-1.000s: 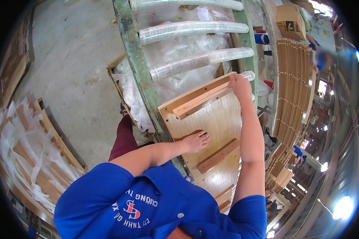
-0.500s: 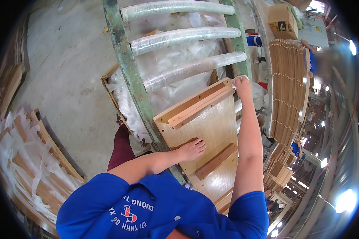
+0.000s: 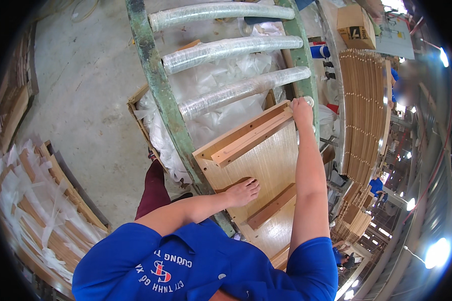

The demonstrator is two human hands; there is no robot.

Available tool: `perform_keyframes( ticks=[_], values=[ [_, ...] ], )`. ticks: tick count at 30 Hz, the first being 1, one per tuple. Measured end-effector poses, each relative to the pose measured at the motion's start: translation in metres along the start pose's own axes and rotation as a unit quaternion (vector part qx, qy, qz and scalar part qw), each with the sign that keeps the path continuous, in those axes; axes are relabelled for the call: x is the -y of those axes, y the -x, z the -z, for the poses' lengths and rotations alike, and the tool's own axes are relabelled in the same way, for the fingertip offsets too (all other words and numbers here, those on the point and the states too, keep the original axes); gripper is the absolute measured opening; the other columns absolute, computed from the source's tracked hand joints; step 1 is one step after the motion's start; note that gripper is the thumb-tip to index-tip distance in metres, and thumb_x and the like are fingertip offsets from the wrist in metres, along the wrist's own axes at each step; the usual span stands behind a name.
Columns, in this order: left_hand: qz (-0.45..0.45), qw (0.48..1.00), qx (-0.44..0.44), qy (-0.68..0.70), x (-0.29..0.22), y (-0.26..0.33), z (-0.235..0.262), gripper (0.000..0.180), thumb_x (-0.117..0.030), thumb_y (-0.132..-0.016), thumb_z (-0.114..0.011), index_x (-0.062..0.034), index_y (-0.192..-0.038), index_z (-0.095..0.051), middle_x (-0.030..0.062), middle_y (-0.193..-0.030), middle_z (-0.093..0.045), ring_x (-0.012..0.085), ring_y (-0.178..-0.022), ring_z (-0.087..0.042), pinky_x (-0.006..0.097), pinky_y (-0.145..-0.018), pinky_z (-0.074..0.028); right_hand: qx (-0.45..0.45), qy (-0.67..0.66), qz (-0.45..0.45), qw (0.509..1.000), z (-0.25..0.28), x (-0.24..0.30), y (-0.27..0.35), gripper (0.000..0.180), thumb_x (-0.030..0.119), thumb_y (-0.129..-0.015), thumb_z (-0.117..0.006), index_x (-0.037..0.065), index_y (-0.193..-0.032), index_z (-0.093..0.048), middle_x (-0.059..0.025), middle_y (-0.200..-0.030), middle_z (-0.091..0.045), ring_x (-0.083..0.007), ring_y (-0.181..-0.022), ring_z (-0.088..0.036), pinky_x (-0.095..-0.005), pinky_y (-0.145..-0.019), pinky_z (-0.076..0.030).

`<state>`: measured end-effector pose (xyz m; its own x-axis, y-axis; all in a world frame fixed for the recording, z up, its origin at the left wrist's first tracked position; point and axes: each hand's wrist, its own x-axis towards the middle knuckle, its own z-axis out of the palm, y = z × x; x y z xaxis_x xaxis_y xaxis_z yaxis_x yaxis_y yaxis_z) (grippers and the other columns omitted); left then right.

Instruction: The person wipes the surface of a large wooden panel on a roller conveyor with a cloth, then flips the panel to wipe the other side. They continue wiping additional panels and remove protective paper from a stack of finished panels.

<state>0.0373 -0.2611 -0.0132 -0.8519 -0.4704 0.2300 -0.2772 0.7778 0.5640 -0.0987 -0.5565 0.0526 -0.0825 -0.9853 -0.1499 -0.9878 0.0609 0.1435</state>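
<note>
I view a wooden panel (image 3: pixel 277 163) on the green roller frame (image 3: pixel 173 118), long axis pointing away from the wearer along its rails. Nearer, the left hand (image 3: pixel 243 192) rests half-curled on it; farther, by the frame's right side, the right hand (image 3: pixel 302 111) curls at its corner, both grips unclear.

Panel (image 3: pixel 273 163) before me, lying on roller frame (image 3: pixel 173 110). Far bar (image 3: pixel 253 138) on panel, along far edge; middle bar (image 3: pixel 271 206) on panel, nearer me. My left hand (image 3: pixel 243 192) on panel, between both bars. My right hand (image 3: pixel 302 111) at panel's far right corner. Rollers (image 3: pixel 233 53) beyond panel. Bin (image 3: pixel 137 125) beyond panel, lower, plastic sheeting (image 3: pixel 163 145) inside. Cardboard stack (image 3: pixel 362 115) well right of panel; carton (image 3: pixel 355 27) farther off, right of panel. Wood pieces (image 3: pixel 74 186) well left of panel.
</note>
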Motion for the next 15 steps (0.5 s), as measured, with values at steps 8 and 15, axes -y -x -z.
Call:
perform_keyframes(
  ticks=[8, 15],
  values=[
    [0.0, 1.0, -0.008, 0.005, -0.001, 0.001, 0.0, 0.039, -0.021, -0.088, -0.037, -0.0028, -0.12, -0.047, 0.0131, -0.131, -0.041, 0.0286, -0.127, -0.031, 0.044, -0.108, -0.019, -0.004, -0.014, 0.013, 1.0, -0.001, 0.0, 0.003, 0.032, 0.033, -0.087, -0.047, 0.003, -0.085, -0.055, -0.0261, -0.082, -0.06, -0.0443, -0.08, -0.056, -0.0507, -0.07, -0.045],
    [0.008, 1.0, 0.009, 0.02, -0.001, 0.001, -0.001, 0.038, -0.021, -0.089, -0.036, -0.0039, -0.121, -0.047, 0.012, -0.134, -0.039, 0.0274, -0.129, -0.028, 0.044, -0.109, -0.017, 0.013, 0.005, 0.016, 1.0, 0.008, 0.009, 0.015, 0.03, 0.034, -0.087, -0.045, 0.005, -0.087, -0.053, -0.025, -0.082, -0.061, -0.044, -0.079, -0.058, -0.0508, -0.07, -0.046]
  ],
)
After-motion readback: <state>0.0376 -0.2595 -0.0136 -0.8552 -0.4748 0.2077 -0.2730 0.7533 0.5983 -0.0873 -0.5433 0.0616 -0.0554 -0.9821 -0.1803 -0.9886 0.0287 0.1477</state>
